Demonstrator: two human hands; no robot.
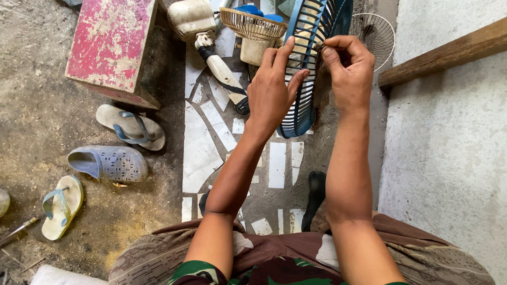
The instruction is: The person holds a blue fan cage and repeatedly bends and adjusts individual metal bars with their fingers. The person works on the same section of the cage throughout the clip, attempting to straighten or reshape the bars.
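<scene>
Head view. The blue fan guard (pixel 309 63) stood on edge on the floor (pixel 42 105), near the wall (pixel 449 158) at the right, its lower rim resting on the ground between the person's forearms. It appeared to be held upright so that both hands could reach the ribs at its upper part. The left hand (pixel 272 89) lay against the near face of the guard with fingers extended and slightly apart, apparently steadying it. The right hand (pixel 346 71) was closed in a pinch, thumb and forefinger pressed together on a rib or a small fastener at the guard's edge; what exactly was pinched could not be told.

Behind the guard lay a wire fan guard (pixel 377 34) and a cream-coloured fan body (pixel 193 18) with its stand (pixel 222 74), placed within arm's reach. A worn red box (pixel 108 45) sat at the upper left.

The floor was rough, dirty concrete with irregular white tile fragments (pixel 200 150) set into it. Two flip-flops (pixel 129 126) (pixel 60 206) and a blue clog (pixel 108 163) lay along its left side. A wooden beam (pixel 449 53) ran along the grey wall.
</scene>
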